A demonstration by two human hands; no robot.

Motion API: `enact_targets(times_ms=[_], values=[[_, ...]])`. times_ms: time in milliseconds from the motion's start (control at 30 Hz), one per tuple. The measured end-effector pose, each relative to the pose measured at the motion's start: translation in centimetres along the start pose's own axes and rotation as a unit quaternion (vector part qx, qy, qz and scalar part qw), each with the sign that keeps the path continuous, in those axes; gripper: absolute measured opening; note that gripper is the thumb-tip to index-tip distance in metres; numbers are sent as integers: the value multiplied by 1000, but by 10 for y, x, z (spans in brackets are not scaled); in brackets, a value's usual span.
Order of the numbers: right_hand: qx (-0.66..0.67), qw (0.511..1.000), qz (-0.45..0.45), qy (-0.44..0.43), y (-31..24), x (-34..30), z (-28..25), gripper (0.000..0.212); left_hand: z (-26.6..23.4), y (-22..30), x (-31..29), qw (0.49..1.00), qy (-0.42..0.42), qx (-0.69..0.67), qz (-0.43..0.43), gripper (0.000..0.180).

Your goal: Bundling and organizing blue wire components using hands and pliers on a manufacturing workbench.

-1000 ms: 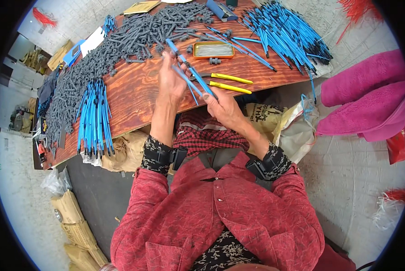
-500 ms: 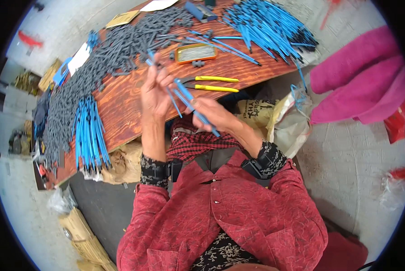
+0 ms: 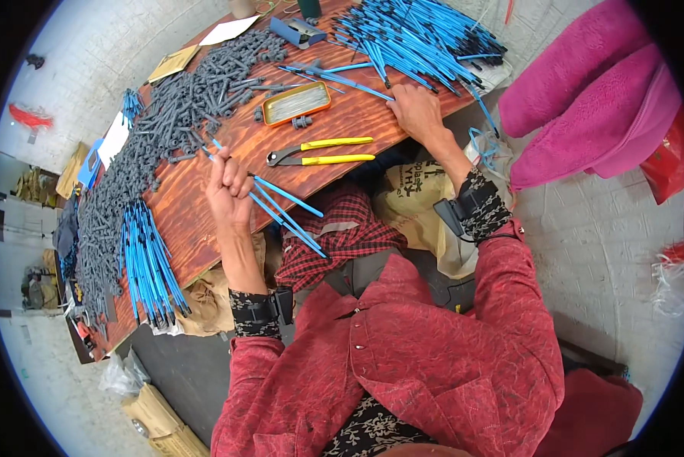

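Note:
My left hand [image 3: 229, 186] is closed around several thin blue tubes [image 3: 287, 221], held over the table's near edge. Their long ends slant down to the right, and short tips stick out on the far side of my fingers. My right hand [image 3: 418, 114] rests on the wooden table [image 3: 205, 217], its fingertips pinching the near end of a blue tube [image 3: 357, 85] that lies there. Between my hands lie pliers with yellow handles [image 3: 336, 151]. Behind them stands an open orange tin [image 3: 297, 104] of thin metal pins, with small grey plastic fittings [image 3: 302, 122] beside it.
A long heap of grey plastic fittings [image 3: 182, 114] covers the table's left and back. One bundle of blue tubes [image 3: 147, 263] hangs over the left front edge; a large pile [image 3: 426, 38] lies at the back right. Pink cloth [image 3: 586, 91] is at right, a sack [image 3: 410, 194] below the table.
My hands have moved apart. The right hand has let go of the blue tubes and reached right to one on the table; the left keeps its tubes, lower and further left.

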State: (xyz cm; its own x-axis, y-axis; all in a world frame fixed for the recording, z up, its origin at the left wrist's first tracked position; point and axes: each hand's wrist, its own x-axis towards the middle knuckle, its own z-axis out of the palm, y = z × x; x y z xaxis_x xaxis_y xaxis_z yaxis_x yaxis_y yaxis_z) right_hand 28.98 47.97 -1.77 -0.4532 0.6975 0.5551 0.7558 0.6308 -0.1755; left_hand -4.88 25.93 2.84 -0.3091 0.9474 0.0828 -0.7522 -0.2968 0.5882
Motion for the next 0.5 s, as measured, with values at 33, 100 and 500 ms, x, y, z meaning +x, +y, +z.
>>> enact_targets(times_ms=[33,100,500], values=[[2,1000,-6,0,-3,5,-2,22,-1,-1,0,1000,-16,-10,-16,27],[100,984,123,-77,-7,15,-10,28,-6,0,-1,1000,-24,14,-11,26],[292,955,55,21,-87,-42,-61,15,28,2,29,993,88,44,68,21]])
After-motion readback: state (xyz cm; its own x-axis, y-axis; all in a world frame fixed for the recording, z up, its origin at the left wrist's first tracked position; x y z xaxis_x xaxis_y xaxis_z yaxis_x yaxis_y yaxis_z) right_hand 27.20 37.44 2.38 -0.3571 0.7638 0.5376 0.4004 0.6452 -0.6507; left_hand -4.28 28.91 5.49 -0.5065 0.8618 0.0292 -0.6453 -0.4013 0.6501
